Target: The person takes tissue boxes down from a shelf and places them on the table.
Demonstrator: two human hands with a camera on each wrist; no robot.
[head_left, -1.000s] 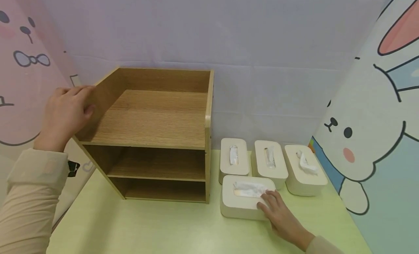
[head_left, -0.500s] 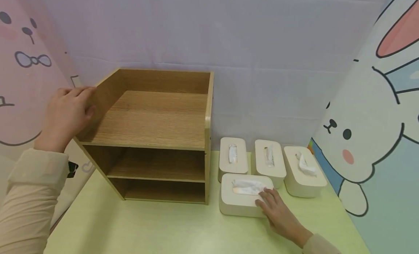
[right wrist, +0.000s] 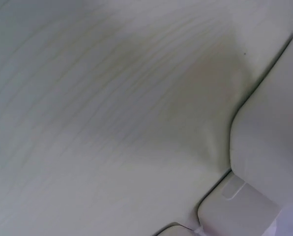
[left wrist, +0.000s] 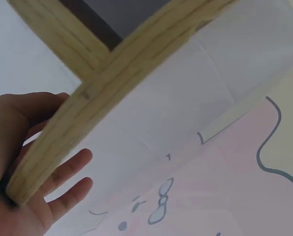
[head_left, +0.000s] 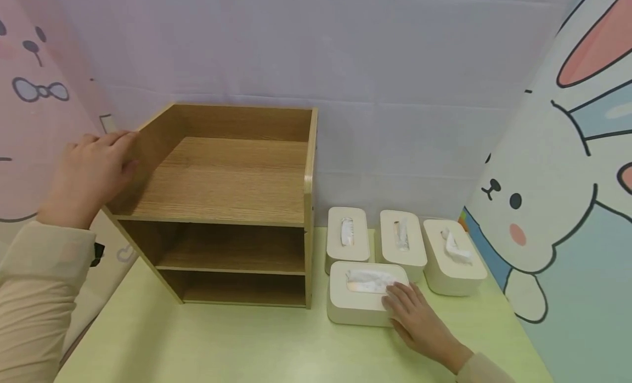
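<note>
A light wooden shelf unit (head_left: 232, 180), with a high-sided top and two lower levels, stands on the left of the table. My left hand (head_left: 91, 177) grips the upper edge of its left side panel. In the left wrist view, the panel edge (left wrist: 87, 98) runs between thumb and fingers. My right hand (head_left: 419, 322) rests over the right end of a cream tissue box (head_left: 362, 311) lying crosswise, its fingers loosely extended on the lid beside the protruding tissue. That hand is out of the right wrist view.
Behind the crosswise box stand three more tissue boxes in a row: a left one (head_left: 353, 251), a middle one (head_left: 415, 251) and a right one (head_left: 454, 279). A pale green table (head_left: 237, 344) carries everything. A white curtain (head_left: 419, 70) hangs behind, with cartoon-printed panels at both sides.
The crosswise tissue box has slid slightly back, closer to the row. My right hand has moved with it and its fingers lie further over the lid. My left hand keeps its grip.
</note>
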